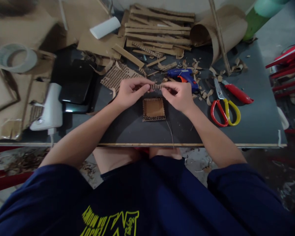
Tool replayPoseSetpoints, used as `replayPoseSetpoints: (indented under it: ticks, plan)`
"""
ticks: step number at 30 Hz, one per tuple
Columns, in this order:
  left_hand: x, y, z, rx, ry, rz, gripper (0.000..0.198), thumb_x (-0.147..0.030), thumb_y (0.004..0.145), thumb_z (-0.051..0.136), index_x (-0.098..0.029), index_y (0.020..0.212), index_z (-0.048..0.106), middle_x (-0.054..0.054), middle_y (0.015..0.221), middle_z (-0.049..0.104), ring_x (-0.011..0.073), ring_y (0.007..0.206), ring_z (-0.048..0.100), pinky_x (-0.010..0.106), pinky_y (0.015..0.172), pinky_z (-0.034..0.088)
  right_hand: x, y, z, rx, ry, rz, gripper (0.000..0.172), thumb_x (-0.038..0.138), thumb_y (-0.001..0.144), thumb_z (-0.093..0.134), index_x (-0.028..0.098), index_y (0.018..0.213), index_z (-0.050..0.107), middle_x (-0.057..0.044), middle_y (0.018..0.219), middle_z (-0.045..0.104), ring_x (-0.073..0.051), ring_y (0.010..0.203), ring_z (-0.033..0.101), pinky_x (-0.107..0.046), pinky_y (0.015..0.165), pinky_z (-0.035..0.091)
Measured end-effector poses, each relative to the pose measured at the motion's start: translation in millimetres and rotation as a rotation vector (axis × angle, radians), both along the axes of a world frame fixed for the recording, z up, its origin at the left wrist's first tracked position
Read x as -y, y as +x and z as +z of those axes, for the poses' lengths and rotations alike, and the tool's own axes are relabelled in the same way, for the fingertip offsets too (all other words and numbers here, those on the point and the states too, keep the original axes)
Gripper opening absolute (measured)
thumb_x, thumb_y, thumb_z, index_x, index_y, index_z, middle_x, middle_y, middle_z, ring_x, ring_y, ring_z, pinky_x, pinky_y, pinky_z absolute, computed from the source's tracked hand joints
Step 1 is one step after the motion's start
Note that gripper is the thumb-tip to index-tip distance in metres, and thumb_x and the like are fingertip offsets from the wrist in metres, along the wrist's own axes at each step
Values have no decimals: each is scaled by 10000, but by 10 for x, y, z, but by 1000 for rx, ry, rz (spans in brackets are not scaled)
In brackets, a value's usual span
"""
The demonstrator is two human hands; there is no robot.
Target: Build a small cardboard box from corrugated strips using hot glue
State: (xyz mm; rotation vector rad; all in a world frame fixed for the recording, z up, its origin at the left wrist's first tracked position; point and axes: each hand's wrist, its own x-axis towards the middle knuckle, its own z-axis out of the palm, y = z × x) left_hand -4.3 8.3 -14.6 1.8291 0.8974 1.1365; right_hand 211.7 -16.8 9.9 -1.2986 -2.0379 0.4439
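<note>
Between my two hands stretches a short strip of corrugated cardboard (157, 87), its ridges showing. My left hand (133, 92) pinches one end between thumb and fingers. The other end is pinched by my right hand (178, 95). Just below them on the dark table lies a small square cardboard tray (153, 108) with raised corrugated edges. A thin thread of glue or string (170, 131) trails from near its corner to the table's front edge. Behind my right hand rests a blue glue gun (184, 77) with an orange trigger.
Scissors (221, 101) with red and yellow handles and a red-handled cutter (238, 92) lie right. Stacked cardboard strips (159, 31) and a rolled sheet (218, 29) stand behind. Ridged cardboard (118, 76), a black box (77, 80), a white device (49, 106) and a tape roll (16, 58) are left.
</note>
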Motion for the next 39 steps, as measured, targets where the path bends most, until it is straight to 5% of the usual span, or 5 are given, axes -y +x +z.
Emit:
replayPoseSetpoints:
  ticks: [6,16,20,24,39]
  plan:
    - [-6,-42,22,-98,-35,-109,338,-452,815,725,-162,987,707,39,791,757,140,693,726,232,669,585,-31,58,-37,54,117,74,246,334,905,566,249,1053,742,-48,1013,756,-196,792,683,-349,711,576]
    - [-27,-111,17,-236,64,3,191,-331,734,767,-148,758,718,66,765,761,103,620,652,182,537,489,0,92,-5,159,123,241,285,411,904,595,213,1037,751,-65,942,760,-226,847,696,-370,743,555]
    - [-64,-119,90,-248,149,-165,189,-386,752,753,-208,698,718,82,921,777,181,880,712,312,834,578,-34,116,-2,199,76,338,226,317,941,568,234,970,775,-55,976,773,-223,919,711,-369,817,541]
    - [-146,-159,149,-362,233,-250,199,-472,733,753,-292,650,734,64,1141,740,245,1113,653,450,1060,487,-56,130,6,219,0,375,202,323,950,583,284,999,775,-16,1022,772,-214,978,705,-367,869,530]
    - [-152,-193,148,-454,151,-222,126,-379,685,740,-274,636,693,16,999,757,215,950,685,377,961,507,-44,43,-35,276,48,306,183,282,951,606,240,974,783,-36,1036,770,-228,992,705,-371,862,548]
